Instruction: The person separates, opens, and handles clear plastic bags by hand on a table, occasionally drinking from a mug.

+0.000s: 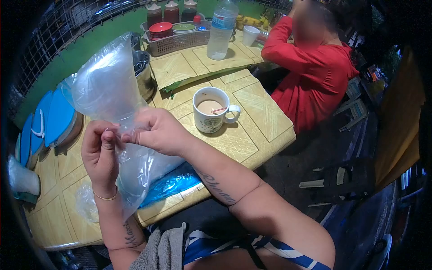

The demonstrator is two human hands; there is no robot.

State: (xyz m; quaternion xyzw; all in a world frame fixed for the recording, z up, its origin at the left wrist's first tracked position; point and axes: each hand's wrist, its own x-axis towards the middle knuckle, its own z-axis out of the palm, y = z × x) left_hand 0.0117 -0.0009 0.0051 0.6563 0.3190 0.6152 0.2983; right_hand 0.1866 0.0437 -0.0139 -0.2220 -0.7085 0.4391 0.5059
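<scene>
A clear plastic bag (108, 85) stands puffed out above my hands, its top toward the green wall. My left hand (100, 150) pinches the gathered middle of the bag, fingers curled. Right beside it, my right hand (157, 130) grips the same gathered part, its fingertips partly blurred. The lower end of the bag hangs down past my left wrist. Under and behind it lie more clear plastic and a blue plastic packet (173, 182) on the table. A white mug (208, 122) with a milky brown drink and a thin stick in it stands right of my right hand.
The tiled-pattern table (252, 144) ends at my front and right. At the back are a basket (180, 43) with bowls and sauce bottles, a water bottle (222, 33) and a white cup (250, 35). Blue-lidded containers (63, 117) line the left. A person in red (310, 76) sits across.
</scene>
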